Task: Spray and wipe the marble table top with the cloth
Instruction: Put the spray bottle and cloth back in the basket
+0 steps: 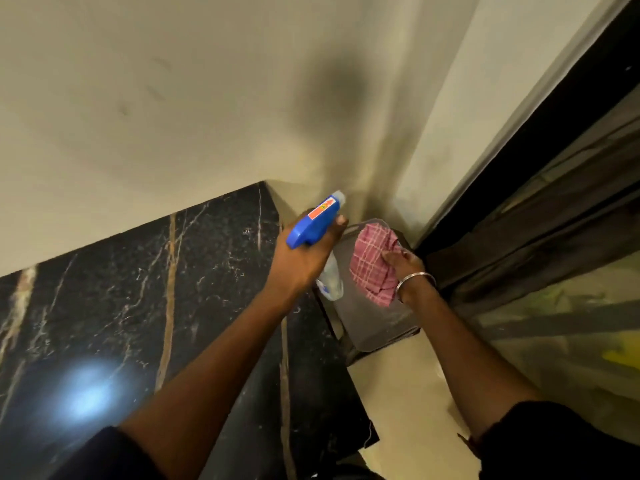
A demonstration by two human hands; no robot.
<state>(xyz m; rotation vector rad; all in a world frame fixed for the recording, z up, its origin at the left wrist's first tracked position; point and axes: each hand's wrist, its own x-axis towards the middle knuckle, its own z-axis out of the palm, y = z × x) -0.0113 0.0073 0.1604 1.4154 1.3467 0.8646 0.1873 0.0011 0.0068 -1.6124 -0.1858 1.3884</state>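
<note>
Black marble counter [194, 289] looks dry and unwiped, so both steps seemingly remain: left hand [304, 258] grips the spray bottle [317, 225] above its right edge, right hand [403, 265] clutches the pink cloth [372, 263] beside it.

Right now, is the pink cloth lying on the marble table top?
No, the right hand holds the pink checked cloth up beside the marble table top, over a dark bin.

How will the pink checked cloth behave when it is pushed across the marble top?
The cloth is probably floppy: it hangs in folds from the right hand. It likely bunches up on the polished marble top unless pressed flat.
</note>
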